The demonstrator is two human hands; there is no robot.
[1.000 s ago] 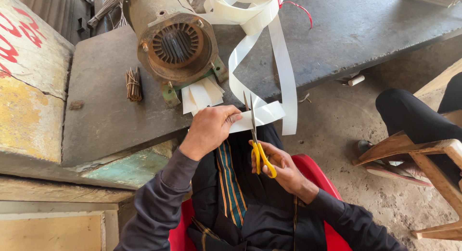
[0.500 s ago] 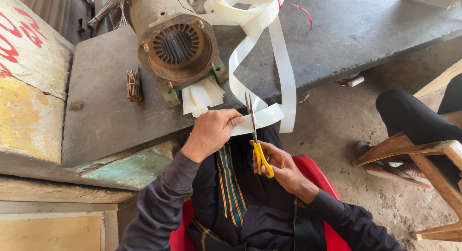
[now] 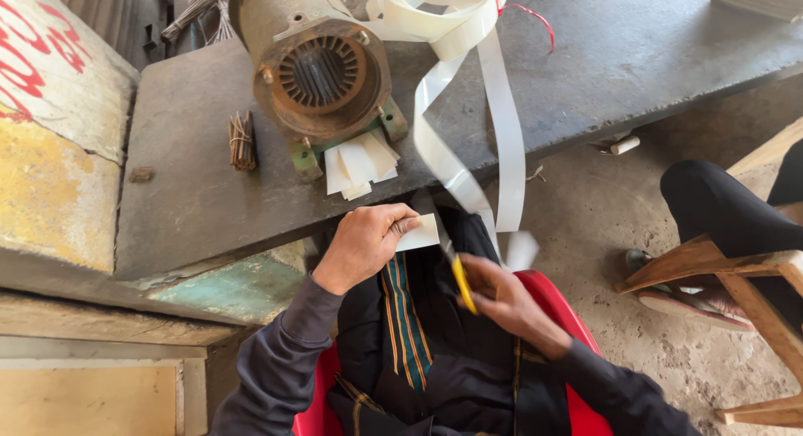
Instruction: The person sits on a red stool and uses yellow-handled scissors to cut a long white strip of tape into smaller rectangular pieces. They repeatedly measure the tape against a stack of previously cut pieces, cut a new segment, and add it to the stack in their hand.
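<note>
On the grey slab table (image 3: 192,193) we note a rusty ribbed motor stator (image 3: 322,72) above a stack of white paper slips (image 3: 360,162). Our left hand (image 3: 361,245) pinches a cut white slip (image 3: 421,234). Just right, our right hand (image 3: 500,298) closes on yellow-handled scissors (image 3: 461,284), beside the hanging white strip (image 3: 506,152).

Left hand (image 3: 365,244) pinches a small white cut piece (image 3: 421,234) near the bench edge. Right hand (image 3: 498,295) grips yellow-handled scissors (image 3: 459,279), blurred, beside the hanging white strip (image 3: 507,135). Rusty motor housing (image 3: 316,68) on grey bench (image 3: 192,177), stack of cut pieces (image 3: 360,162) just below it.
</note>
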